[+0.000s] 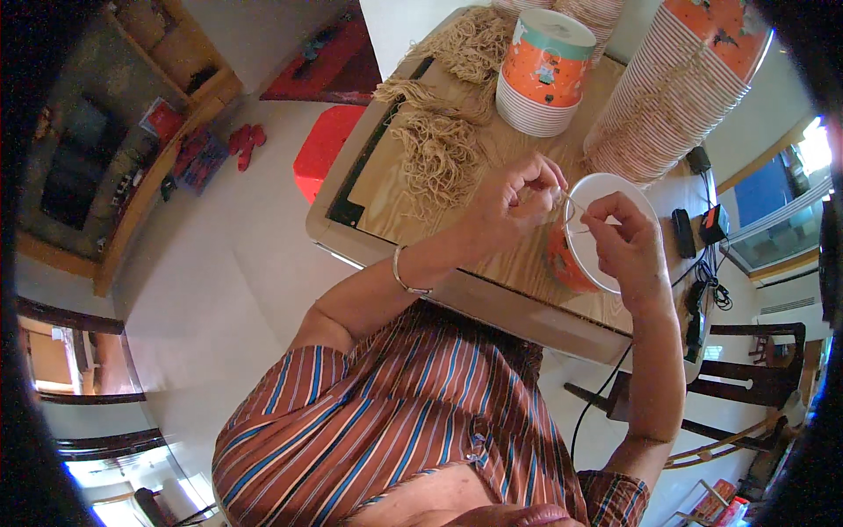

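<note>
Here, string [572, 203] between both hands' fingers [551, 183].

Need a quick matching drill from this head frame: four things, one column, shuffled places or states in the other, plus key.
1. orange paper cup
2. tan string bundles
3. tall cup stack
4. red stool

A. on the floor, left of the table
B. leaning, at the table's far right
C. below both hands, open mouth toward the camera
D. loose heaps on the tabletop's left side

Pairs: 1-C, 2-D, 3-B, 4-A
</note>
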`<state>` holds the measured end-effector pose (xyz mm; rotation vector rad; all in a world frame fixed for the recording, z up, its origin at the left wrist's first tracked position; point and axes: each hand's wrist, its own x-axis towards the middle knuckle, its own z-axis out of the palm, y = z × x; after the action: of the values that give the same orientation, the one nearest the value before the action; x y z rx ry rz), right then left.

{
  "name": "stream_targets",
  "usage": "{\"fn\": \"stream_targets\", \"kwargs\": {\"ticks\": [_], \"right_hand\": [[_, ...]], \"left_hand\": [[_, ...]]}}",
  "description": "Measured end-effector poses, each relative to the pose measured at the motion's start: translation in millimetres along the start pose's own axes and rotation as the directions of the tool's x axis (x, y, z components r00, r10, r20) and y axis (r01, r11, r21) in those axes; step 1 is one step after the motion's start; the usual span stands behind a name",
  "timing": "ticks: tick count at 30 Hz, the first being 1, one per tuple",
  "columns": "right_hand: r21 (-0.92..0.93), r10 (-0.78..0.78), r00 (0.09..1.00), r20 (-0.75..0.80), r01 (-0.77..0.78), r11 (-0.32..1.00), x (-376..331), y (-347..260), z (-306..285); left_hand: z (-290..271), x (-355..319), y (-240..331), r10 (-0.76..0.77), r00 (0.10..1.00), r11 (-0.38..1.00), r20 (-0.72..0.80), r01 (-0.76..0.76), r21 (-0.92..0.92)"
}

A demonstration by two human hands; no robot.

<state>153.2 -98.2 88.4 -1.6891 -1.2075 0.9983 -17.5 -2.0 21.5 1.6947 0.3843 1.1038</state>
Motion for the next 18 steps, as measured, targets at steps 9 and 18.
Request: {"fn": "stream_targets", "kwargs": {"ticks": [9, 18], "right_hand": [[0.004, -0.049, 0.997, 0.054, 0.048, 0.999, 4.6, 9.6, -7.8], [-0.162, -0.250, 0.878, -0.409, 0.199, 0.966, 20.5, 57.2, -74.5]], "left_hand": [[5.9, 5.1, -6.9, -0.145, 0.989, 0.942, 0.029, 0.147, -0.302], [-20.3, -12.0, -29.9, -0.278, 0.952, 0.593, -0.131, 0.062, -0.803]]}}
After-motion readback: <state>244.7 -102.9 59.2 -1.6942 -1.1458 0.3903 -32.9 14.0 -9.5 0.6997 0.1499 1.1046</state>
